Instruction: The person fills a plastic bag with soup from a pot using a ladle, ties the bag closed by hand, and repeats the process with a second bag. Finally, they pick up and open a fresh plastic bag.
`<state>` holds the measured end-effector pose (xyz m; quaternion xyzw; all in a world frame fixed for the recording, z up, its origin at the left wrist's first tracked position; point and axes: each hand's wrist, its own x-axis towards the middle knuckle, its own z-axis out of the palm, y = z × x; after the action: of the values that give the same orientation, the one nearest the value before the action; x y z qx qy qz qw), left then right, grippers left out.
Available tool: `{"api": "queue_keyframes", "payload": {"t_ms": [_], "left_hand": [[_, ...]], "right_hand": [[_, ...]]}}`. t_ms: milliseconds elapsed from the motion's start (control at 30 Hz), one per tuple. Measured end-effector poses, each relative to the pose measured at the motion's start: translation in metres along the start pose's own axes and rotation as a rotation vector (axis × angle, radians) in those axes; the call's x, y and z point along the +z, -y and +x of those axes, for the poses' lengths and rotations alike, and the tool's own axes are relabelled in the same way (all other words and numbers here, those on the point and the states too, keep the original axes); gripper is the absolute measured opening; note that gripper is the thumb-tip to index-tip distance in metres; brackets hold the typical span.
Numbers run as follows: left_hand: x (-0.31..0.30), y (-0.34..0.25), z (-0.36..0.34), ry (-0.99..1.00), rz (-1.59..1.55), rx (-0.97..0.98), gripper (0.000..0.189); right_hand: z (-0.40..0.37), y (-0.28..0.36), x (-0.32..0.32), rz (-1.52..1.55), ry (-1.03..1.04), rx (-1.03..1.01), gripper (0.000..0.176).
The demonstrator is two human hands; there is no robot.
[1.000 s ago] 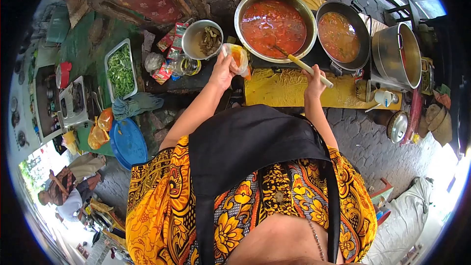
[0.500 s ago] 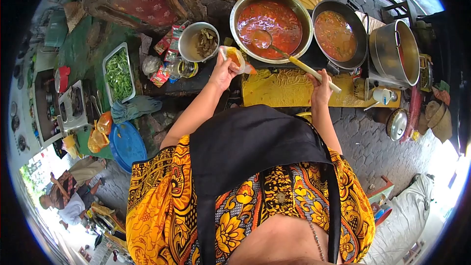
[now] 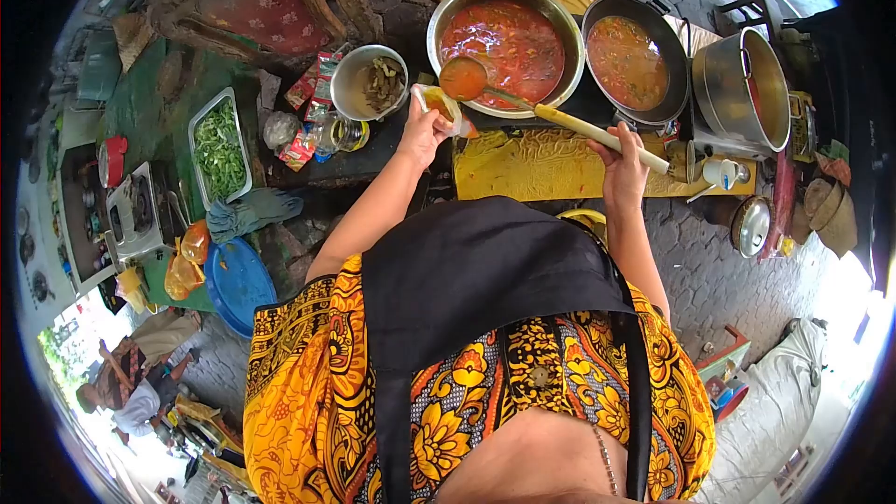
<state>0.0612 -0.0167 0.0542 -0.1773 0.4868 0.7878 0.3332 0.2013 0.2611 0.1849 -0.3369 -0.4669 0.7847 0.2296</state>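
Observation:
My left hand [image 3: 423, 138] grips a small clear plastic bag [image 3: 439, 105] by its open mouth; some orange-red food shows inside. My right hand [image 3: 623, 166] is closed around the long pale handle of a ladle [image 3: 579, 125]. The ladle's bowl, full of red sauce, is over the near left rim of a wide metal basin [image 3: 575, 51], close beside the bag's mouth. Red stew [image 3: 513, 37] with glossy oil on top fills much of the basin. Left of the bag, a metal pot [image 3: 343, 84] holds some brownish pieces.
A dark pan [image 3: 682, 65] of orange soup and a tall aluminium pot [image 3: 725, 98] stand to the right. A tray of chopped greens [image 3: 220, 145], filled orange bags [image 3: 184, 275] and a blue lid [image 3: 240, 285] lie left. People sit at far lower left.
The ladle has come up out of the stew and moved left toward the bag, now carrying sauce. My right hand has shifted slightly right; the left still holds the bag.

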Motion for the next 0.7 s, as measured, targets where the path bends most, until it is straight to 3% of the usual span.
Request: {"api": "queue_keyframes", "payload": {"t_ms": [167,233,267,367,567,633,700], "left_hand": [[-0.002,-0.002,0.004,0.04,0.019,0.013,0.076],[0.002,-0.007,0.0,0.003,-0.013,0.04,0.076],[-0.003,-0.007,0.003,0.029,-0.016,0.051,0.076],[0.0,-0.019,-0.004,0.009,-0.02,0.061,0.076],[-0.01,-0.027,-0.005,0.02,-0.026,0.081,0.073],[-0.012,-0.029,-0.006,0.049,-0.024,0.073,0.075],[-0.016,-0.03,-0.006,0.05,-0.012,0.066,0.075]], "right_hand": [[-0.024,0.008,0.022,-0.079,0.079,0.01,0.016],[-0.029,0.005,0.021,-0.516,0.43,-0.247,0.013],[-0.028,0.015,0.027,-0.766,0.639,-0.695,0.009],[-0.05,0.037,0.046,-0.839,0.733,-0.689,0.011],[-0.018,0.019,0.026,-0.728,0.522,-0.791,0.005],[-0.005,0.003,0.021,-0.586,0.28,-0.508,0.005],[0.013,-0.024,0.009,-0.575,0.221,-0.479,0.007]]}}
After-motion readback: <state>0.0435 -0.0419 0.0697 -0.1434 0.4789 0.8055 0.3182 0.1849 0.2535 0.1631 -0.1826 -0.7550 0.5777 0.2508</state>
